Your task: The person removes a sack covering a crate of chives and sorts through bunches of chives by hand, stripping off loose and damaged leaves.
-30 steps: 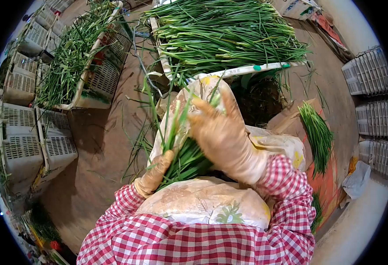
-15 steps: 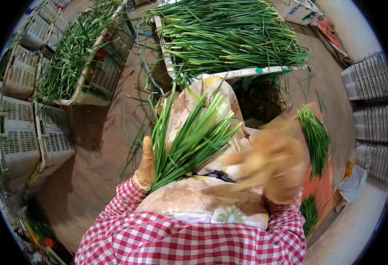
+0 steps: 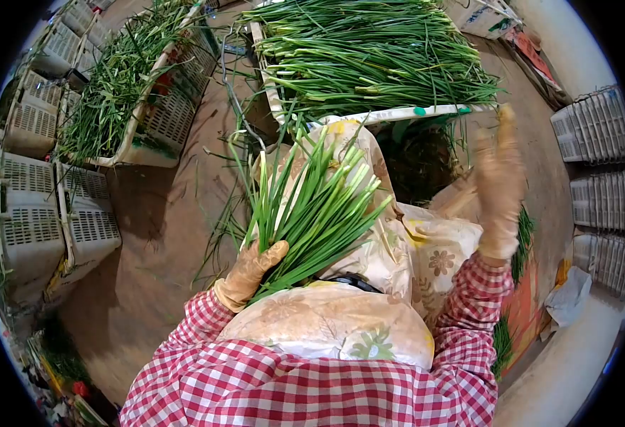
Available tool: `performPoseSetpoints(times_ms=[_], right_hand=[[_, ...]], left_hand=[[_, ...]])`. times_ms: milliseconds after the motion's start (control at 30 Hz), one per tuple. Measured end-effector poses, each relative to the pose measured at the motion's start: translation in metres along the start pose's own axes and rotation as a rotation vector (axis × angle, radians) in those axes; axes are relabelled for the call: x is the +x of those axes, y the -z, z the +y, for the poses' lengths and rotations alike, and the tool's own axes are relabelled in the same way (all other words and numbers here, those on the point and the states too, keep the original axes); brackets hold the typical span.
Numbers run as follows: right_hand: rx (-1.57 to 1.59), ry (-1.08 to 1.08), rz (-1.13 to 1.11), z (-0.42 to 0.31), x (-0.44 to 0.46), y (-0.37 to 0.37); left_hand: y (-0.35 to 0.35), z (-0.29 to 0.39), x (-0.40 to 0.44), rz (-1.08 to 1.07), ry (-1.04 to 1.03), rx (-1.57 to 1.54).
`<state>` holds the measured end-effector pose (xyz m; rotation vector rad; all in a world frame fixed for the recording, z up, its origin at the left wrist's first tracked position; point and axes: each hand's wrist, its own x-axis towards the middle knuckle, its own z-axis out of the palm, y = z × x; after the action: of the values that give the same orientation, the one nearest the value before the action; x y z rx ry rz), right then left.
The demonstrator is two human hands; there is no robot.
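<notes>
A bunch of Chinese chives lies across my lap on the flowered apron, its pale stem ends pointing up and to the right. My left hand, in a tan glove, is closed round the leafy lower end with the thumb over the top. Off to the right, my gloved right hand is raised past my knee, fingers stretched forward and slightly blurred; nothing shows in it. Beneath and beyond that arm is a tied-looking bundle of chives, partly hidden by the hand and sleeve.
In front stands a white crate heaped with chives. At left, another crate holds loose green trimmings, beside stacked white baskets. More baskets line the right wall, near a white plastic bag. Scraps litter the floor.
My right hand has swung from beside my lap forward and to the right. My left thumb, upright before, now folds over the chives, and the bunch has spread slightly.
</notes>
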<state>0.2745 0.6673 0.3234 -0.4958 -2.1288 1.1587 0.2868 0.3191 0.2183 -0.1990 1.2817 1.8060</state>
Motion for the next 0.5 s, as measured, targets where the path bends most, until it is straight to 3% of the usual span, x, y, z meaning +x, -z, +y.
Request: performPoseSetpoints(times_ms=[67,133,167,233,300,400,433,500], right_hand=[[-0.584,0.519,-0.123,0.021,-0.013,-0.005],[0.185,-0.232,-0.489,-0.006,-0.045,-0.013],[0.546,-0.378,-0.479,-0.007,-0.063,-0.031],[0.18,-0.271,-0.6,-0.025,-0.082,-0.051],[0.139,-0.225,-0.608,-0.018,-0.094,-0.068],[0.383,-0.363,-0.66,-0.026,-0.091,-0.056],[0.364,-0.316,-0.594,-0.022,-0.089,-0.051],[0.353,-0.145,-0.443,-0.011,-0.067,-0.036]], left_hand=[[-0.002,0.0,0.003,0.037,-0.05,0.087],[-0.015,0.01,-0.002,0.072,-0.218,0.244],[-0.015,0.009,-0.003,0.069,-0.213,0.25],[-0.013,-0.001,-0.002,0.061,-0.326,0.24],[0.0,-0.012,0.001,0.027,-0.271,0.165],[0.013,-0.02,0.0,0.11,-0.185,0.124],[0.014,-0.02,-0.001,0.141,-0.157,0.092],[0.017,-0.012,-0.002,-0.065,-0.155,0.002]])
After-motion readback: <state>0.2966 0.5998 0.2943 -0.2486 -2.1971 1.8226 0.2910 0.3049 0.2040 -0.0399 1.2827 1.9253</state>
